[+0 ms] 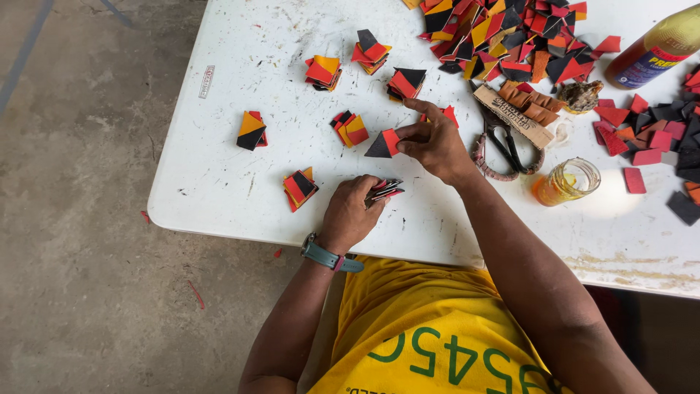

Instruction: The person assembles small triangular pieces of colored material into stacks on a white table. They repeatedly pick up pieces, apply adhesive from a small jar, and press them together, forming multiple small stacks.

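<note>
A small stack of folded red and black pieces (384,190) sits in the left hand (351,213), whose fingers are curled around it just above the near edge of the white table (219,190). The right hand (435,141) pinches a single red and black folded piece (383,144) between thumb and fingertips, holding it low over the table a little beyond the left hand.

A small glass jar (567,182) stands open to the right of the right forearm; it holds a shallow amount of amber liquid. Farther right, at the table's far corner, a bottle (656,49) with a yellowish body and a dark label lies tilted, its contents not discernible. Between the jar and the right hand lie scissors (503,149) with wrapped handles, and just beyond them a flat strip of cardboard (514,113) carrying brown pieces.

Small separate stacks of folded pieces (323,72) in red, black, orange and yellow dot the table's left and middle. A big loose heap of cut pieces (503,36) in the same colours covers the far side, and flat red and dark pieces (656,131) spread along the right edge.

The tabletop is scuffed and scratched, with a yellowish stain near its front right edge. Beneath and to the left lies a bare grey concrete floor (80,219) with a few red scraps on it. The person wears a yellow shirt (430,328) and a wristwatch (328,256) with a teal strap on the left wrist.
</note>
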